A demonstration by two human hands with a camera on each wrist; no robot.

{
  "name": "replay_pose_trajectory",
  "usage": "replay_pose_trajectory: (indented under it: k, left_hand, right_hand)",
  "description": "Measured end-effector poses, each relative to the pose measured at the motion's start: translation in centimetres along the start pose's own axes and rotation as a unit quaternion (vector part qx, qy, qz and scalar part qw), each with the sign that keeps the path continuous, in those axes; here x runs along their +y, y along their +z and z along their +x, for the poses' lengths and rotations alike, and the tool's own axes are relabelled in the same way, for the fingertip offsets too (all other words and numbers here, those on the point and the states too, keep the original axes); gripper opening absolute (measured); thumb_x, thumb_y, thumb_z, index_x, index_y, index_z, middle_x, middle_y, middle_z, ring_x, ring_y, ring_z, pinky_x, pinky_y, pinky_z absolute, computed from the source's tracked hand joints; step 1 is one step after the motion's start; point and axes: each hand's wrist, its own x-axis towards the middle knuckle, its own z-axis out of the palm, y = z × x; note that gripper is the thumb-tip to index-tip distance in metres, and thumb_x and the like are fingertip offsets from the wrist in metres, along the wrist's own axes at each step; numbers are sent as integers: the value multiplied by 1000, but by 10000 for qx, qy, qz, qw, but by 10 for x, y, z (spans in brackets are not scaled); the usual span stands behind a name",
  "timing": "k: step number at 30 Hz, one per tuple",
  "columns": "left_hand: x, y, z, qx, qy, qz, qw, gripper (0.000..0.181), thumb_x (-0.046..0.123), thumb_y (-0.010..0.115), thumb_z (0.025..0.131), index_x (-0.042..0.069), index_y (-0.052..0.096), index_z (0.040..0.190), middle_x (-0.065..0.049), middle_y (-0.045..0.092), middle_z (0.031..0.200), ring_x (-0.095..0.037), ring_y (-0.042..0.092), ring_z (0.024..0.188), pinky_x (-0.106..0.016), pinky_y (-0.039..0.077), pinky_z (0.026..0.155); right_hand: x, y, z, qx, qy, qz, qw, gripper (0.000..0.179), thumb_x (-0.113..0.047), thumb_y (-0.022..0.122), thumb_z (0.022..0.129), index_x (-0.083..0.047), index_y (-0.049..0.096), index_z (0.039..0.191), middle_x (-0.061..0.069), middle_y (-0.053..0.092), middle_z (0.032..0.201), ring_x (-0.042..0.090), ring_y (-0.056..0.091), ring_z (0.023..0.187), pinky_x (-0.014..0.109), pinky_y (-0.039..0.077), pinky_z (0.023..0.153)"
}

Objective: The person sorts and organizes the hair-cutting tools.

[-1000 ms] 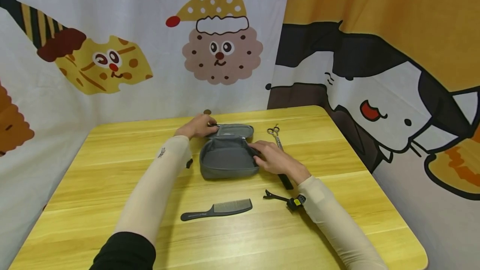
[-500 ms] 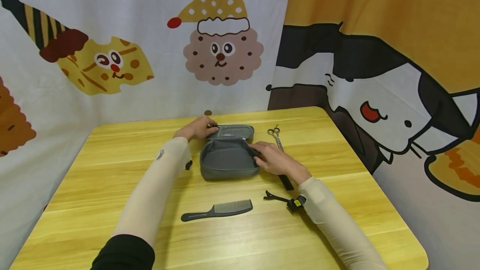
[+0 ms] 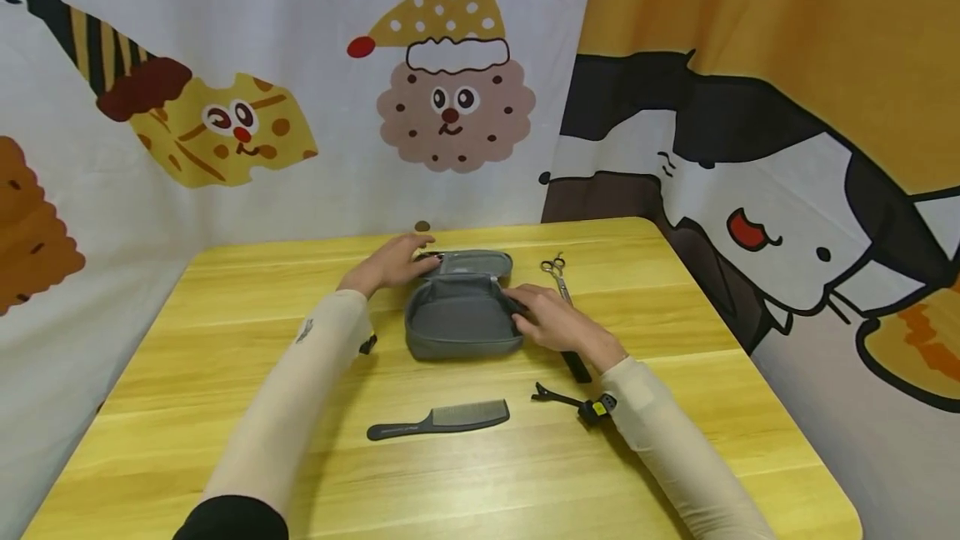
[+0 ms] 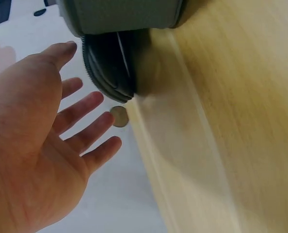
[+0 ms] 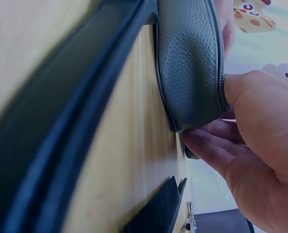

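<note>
A grey zippered pouch [image 3: 465, 348] stands unzipped on the table, its lid [image 3: 476, 260] folded back to the far side. My left hand [image 3: 388, 263] is at the lid's left end. In the left wrist view that hand [image 4: 37, 141] has its fingers spread and apart from the lid [image 4: 105, 68]. My right hand [image 3: 558, 319] grips the pouch's right side wall. The right wrist view shows its thumb at the zipper edge and its fingers around the pouch's [image 5: 190, 63] rear corner.
Scissors [image 3: 556, 268] lie right of the pouch, with a flat black piece [image 3: 576, 367] partly behind my right hand. A dark handled comb [image 3: 442, 421] lies in front. Beside my right wrist is a black hair clip [image 3: 555, 394]. A printed curtain [image 3: 262, 215] hangs behind the table [image 3: 247, 298].
My left hand has loosened from the lid and drawn slightly left, its fingers straighter. My right hand stays on the pouch wall. The head view has shifted slightly.
</note>
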Motion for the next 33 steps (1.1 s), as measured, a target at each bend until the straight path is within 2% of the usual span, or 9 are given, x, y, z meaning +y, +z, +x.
replay_pose_trajectory:
  k: [2,7,13,20,25,33]
  left_hand:
    - [35,-15,-24,52,-132,90,9999,67,42,58,119,7,42,174,-27,47,174,-48,49,160,-69,42,131]
    - [48,-18,-41,361,-9,253,9990,72,49,61,117,13,42,175,-25,40,180,-49,41,166,-71,37,134]
    - [62,-15,-65,667,306,369,9966,74,51,66,114,17,42,175,-22,43,178,-49,45,163,-72,40,132]
    - [75,-7,-95,851,493,289,9947,74,49,71,112,19,45,174,-20,46,177,-47,46,162,-72,43,130]
    - [82,-1,-113,748,422,293,9959,72,49,70,112,19,48,173,-22,46,177,-48,46,163,-72,42,131]
    - [84,12,-129,686,272,125,9972,76,51,71,111,16,46,174,-24,44,178,-50,45,163,-74,40,131]
  right_hand:
    - [0,0,-1,5,-9,25,10000,56,-14,66,113,2,54,165,26,64,160,43,67,145,58,57,122]
    - [1,0,-2,8,-16,44,10000,56,-15,66,114,1,54,165,25,65,160,43,67,146,58,57,122]
    - [1,1,-2,-10,-5,89,10000,56,-16,66,114,1,53,166,25,64,161,43,66,147,58,56,122]
    - [0,0,-2,-8,43,96,9999,56,-17,66,114,0,53,166,24,64,161,42,66,147,58,56,122]
    - [-1,1,-1,-24,83,72,9999,56,-16,67,114,0,54,166,25,64,161,43,65,148,59,55,123]
    - [-1,0,-2,-17,79,106,9999,56,-15,67,113,1,53,166,25,64,161,43,66,146,59,56,123]
